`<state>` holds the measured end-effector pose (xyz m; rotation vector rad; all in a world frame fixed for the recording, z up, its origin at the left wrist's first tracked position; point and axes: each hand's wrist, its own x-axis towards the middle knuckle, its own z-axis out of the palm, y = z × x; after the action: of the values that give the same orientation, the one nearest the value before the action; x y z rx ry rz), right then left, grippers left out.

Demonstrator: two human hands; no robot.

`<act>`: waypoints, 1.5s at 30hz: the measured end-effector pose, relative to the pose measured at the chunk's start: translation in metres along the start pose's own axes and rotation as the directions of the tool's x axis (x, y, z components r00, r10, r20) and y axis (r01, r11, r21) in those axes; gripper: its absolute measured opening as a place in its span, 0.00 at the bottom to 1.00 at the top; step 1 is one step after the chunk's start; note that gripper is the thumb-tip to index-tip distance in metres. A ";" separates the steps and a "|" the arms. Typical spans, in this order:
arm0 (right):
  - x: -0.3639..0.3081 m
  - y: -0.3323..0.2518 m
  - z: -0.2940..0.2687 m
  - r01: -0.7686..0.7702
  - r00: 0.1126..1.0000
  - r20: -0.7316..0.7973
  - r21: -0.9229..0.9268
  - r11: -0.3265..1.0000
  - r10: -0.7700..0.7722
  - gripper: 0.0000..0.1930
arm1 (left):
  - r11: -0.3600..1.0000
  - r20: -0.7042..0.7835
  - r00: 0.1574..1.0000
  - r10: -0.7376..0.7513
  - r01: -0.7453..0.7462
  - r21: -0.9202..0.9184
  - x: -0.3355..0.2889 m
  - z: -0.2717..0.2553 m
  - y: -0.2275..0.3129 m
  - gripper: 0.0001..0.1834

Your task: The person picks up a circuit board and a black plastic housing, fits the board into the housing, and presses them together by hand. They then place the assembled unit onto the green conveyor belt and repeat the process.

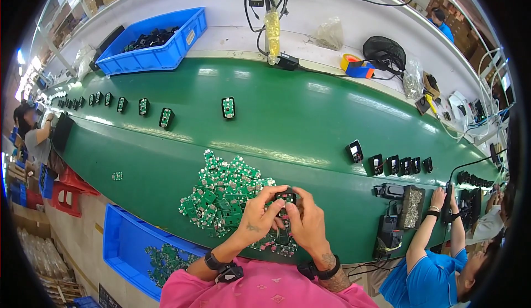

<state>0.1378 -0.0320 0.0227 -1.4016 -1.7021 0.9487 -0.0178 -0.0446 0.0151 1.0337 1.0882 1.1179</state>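
Note:
Both my hands are closed around a small black plastic housing near the front edge of the green bench. My left hand grips its left side, and my right hand its right side. Both thumbs rest on a circuit board inside it; part of the board is hidden by them. Something dark and narrow hangs below the housing between my hands, too covered to name. Beside and under my left hand spreads a heap of loose green circuit boards.
A housing with a board stands on the green bench, with a row of similar ones leftward. Black housings line up at right. Blue bins sit at back left and below the bench. A co-worker works at right.

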 end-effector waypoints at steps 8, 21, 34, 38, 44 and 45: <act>0.006 0.000 0.002 0.145 0.988 0.033 0.071 0.987 -0.148 0.22 | 0.998 0.023 1.000 -0.008 0.009 -0.069 0.003 0.003 0.010 0.19; 0.006 0.022 0.016 0.218 0.976 -0.056 0.125 0.968 -0.212 0.19 | 0.929 -0.001 0.972 0.234 -0.223 0.296 0.000 0.005 0.000 0.16; 0.020 0.016 0.013 0.137 0.989 -0.086 0.171 0.976 -0.124 0.19 | 0.934 -0.052 0.980 0.192 -0.166 0.316 0.019 -0.002 0.007 0.17; 0.046 0.052 -0.015 0.134 0.981 -0.104 -0.235 0.963 -0.162 0.24 | 0.979 -0.010 1.000 0.009 -0.007 0.206 0.065 -0.039 0.010 0.17; 0.115 0.099 -0.082 -0.238 0.928 -0.372 -0.620 0.748 -0.012 0.35 | 0.905 -0.179 0.973 0.148 -0.060 0.422 0.198 -0.078 -0.009 0.17; 0.125 0.107 -0.092 -0.301 0.943 -0.314 -0.655 0.693 0.113 0.33 | 0.904 -0.176 0.974 0.144 -0.057 0.425 0.212 -0.079 -0.016 0.17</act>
<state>0.2492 0.1147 -0.0192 -2.1435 -1.8021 0.1730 -0.0721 0.1685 -0.0413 1.3440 1.4976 1.1162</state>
